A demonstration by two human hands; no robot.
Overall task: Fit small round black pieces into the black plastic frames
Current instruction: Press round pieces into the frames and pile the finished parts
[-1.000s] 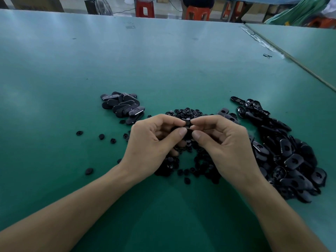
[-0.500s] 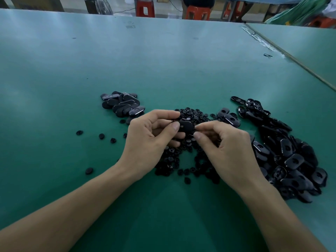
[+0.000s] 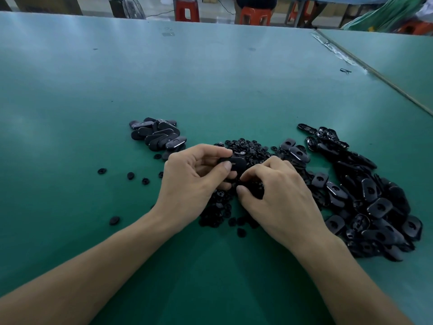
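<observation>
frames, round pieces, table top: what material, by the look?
Frames: likely moulded hard plastic in glossy black. Light glints on their edges and the shapes are identical. The held frame in the left hand looks the same.
Round pieces: black with a duller sheen, plastic or rubber. They are too small to tell which.
Table top: smooth green sheet with a satin finish and soft reflections, possibly vinyl or a rubber mat.

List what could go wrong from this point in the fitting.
1. The right hand digs into the heap of round pieces; it may scatter some, like the stray pieces lying apart on the table.
2. The left hand pinches the frame between thumb and fingers only; pressing a piece in could twist it loose.
3. The pile of frames runs into the heap, so parts may mix.
</observation>
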